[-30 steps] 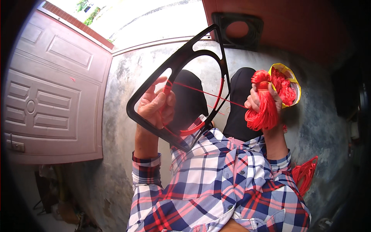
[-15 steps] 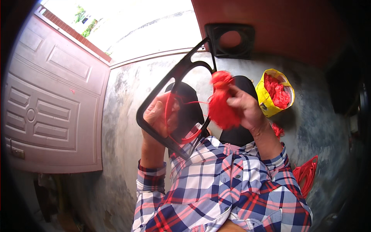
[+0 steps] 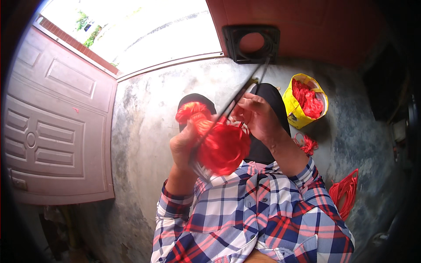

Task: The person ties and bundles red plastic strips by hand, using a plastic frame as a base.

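A bundle of red cord (image 3: 222, 149) hangs in front of my lap, with its narrow gathered end toward the left. My left hand (image 3: 182, 142) is closed around the narrow part of this bundle. My right hand (image 3: 262, 117) is closed at the side of a black plastic frame (image 3: 239, 94), fingers bent against its edge. The frame is tilted almost edge-on and blurred, slanting down across the bundle. Cord partly hides its lower part, and a strand of cord shows near my right fingers.
A yellow bag (image 3: 293, 109) holding red cord stands on the grey floor (image 3: 140, 114) at the right. Nearby lie a small tangle of red cord (image 3: 308, 145) and a larger red coil (image 3: 344, 193). Another black frame (image 3: 232, 44) leans at the back wall; a panelled door (image 3: 59, 127) is at left.
The cord bundle has passed from my right hand to my left and moved left. My right hand has taken the black frame, which has turned from its open face to nearly edge-on.
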The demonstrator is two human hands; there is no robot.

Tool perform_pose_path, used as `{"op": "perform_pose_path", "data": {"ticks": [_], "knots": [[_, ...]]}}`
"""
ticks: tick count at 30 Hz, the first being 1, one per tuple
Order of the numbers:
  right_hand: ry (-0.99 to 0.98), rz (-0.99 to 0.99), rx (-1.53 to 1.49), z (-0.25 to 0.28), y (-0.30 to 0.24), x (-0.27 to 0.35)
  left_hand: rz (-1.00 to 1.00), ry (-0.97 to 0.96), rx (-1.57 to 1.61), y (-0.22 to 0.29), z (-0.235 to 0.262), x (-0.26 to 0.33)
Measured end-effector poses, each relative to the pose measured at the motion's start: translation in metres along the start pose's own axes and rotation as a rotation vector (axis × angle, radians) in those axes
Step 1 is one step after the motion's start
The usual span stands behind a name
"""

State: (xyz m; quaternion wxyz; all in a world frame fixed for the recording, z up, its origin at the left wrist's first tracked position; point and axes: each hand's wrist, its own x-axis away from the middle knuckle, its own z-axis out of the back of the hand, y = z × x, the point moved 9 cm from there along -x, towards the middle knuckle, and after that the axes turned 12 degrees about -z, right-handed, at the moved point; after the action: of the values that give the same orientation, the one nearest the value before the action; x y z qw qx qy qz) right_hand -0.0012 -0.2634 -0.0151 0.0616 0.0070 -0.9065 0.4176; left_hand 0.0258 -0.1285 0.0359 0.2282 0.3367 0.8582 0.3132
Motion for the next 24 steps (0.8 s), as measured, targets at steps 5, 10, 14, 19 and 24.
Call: {"op": "perform_pose_path", "data": {"ticks": [5,10,14,19,24], "knots": [[-0.613,-0.292,-0.417,-0.065,0.025,0.005,0.148,-0.115,0.451,-0.026,-0.022,0.002],[-0.150,0.046,-0.317,-0.026,-0.002,-0.015,0.009,0.443,-0.117,0.005,-0.014,0.010],[0.084,0.139,-0.120,0.045,0.009,0.003,0.024,-0.010,-0.037,0.014,0.001,0.002],[-0.287,0.377,-0.361,-0.003,-0.043,0.048,-0.116,-0.033,-0.271,0.044,0.043,-0.003],[-0.398,0.295,-0.176,-0.042,-0.048,0.061,-0.113,-0.028,-0.316,0.052,0.046,-0.004]]}}
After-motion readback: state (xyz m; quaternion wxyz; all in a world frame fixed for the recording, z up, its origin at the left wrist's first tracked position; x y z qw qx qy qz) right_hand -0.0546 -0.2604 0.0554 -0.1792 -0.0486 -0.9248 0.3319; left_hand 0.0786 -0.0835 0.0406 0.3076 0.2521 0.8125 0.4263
